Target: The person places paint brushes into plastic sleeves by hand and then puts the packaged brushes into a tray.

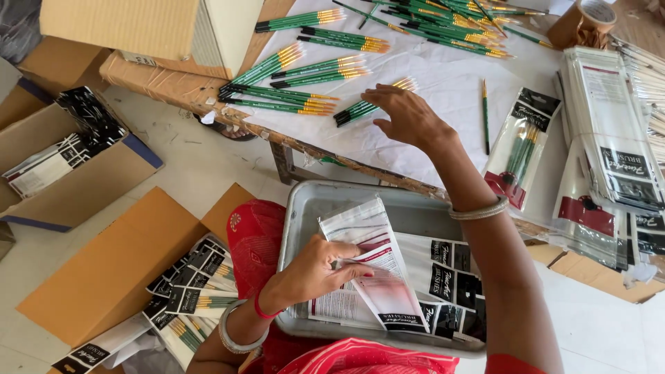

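Head view, looking down. The left hand (315, 271) pinches an empty clear brush packet (377, 266) with a red and black printed foot, thumb on top, fingers (353, 270) closed on its face. The packet lies over more packets in a grey metal tray (305, 208) on the person's lap. The right hand (409, 118) reaches over the white-covered tabletop (443, 83), fingers spread, fingertips touching a small bundle of green-handled brushes (367, 105). More brush bundles (305, 69) lie beyond; filled packets (523, 145) sit to the right.
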